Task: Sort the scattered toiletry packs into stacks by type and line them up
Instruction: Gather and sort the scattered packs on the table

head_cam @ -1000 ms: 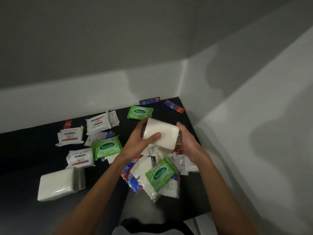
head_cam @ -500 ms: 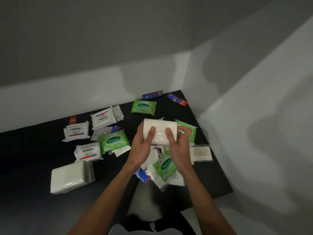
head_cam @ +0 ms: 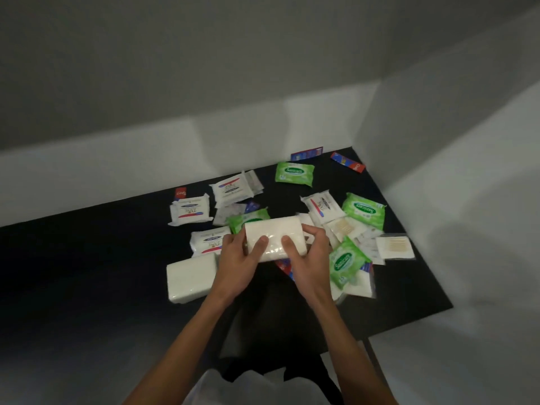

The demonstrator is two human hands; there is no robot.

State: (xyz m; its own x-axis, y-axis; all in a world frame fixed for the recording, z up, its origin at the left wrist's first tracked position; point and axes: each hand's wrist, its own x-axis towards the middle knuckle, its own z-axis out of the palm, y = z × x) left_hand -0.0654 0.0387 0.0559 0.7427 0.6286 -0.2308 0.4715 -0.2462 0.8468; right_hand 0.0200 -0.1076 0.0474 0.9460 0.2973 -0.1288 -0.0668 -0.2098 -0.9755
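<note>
I hold a plain white tissue pack (head_cam: 273, 233) above the black table (head_cam: 87, 258). My left hand (head_cam: 238, 264) grips its left end and my right hand (head_cam: 309, 258) grips its right end, thumbs on top. A second plain white tissue pack (head_cam: 190, 277) lies flat just left of my left hand. Green Sanicare wipe packs lie at the back (head_cam: 294, 173), at the right (head_cam: 363, 209) and near my right hand (head_cam: 346, 263); another (head_cam: 248, 219) is partly hidden behind the held pack. White soap-style packs (head_cam: 190, 211) (head_cam: 232, 190) (head_cam: 206, 241) lie to the left.
Red and blue toothpaste boxes (head_cam: 306, 153) (head_cam: 347, 162) lie against the back wall. Clear cotton-swab packets (head_cam: 394, 247) sit near the table's right edge. White walls close the table at the back and the right. A jumbled pile of packs lies under my right hand.
Both hands carried the white tissue pack leftward and lower, toward the other plain white pack. The camera view swung left, showing more of the right-hand pile.
</note>
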